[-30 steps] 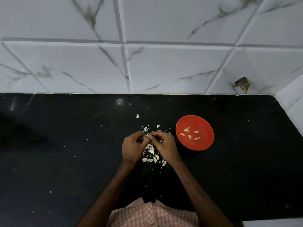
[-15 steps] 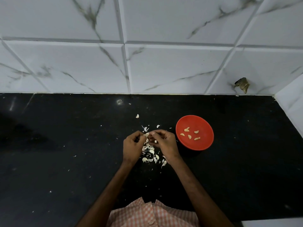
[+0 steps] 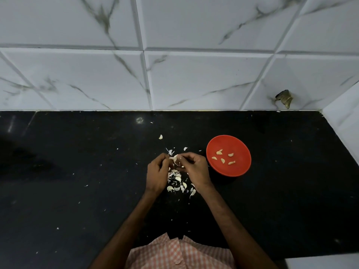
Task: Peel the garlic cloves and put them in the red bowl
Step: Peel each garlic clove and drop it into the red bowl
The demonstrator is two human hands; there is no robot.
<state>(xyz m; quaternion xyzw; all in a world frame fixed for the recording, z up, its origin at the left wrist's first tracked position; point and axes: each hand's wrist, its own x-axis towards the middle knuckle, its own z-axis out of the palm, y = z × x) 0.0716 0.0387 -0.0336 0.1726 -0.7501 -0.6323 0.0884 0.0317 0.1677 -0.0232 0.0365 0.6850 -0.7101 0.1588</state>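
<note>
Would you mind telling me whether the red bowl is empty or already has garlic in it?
Not empty: the red bowl holds five peeled cloves scattered on its bottom, far from full.

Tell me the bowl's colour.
Red, seen in the head view: the bowl sits right of the hands.

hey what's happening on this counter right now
A person is peeling garlic over a black counter. Both hands meet on one garlic clove: the left hand and right hand pinch it between fingertips. A heap of skins and cloves lies beneath. Five peeled cloves sit in the red bowl to the right.
</note>
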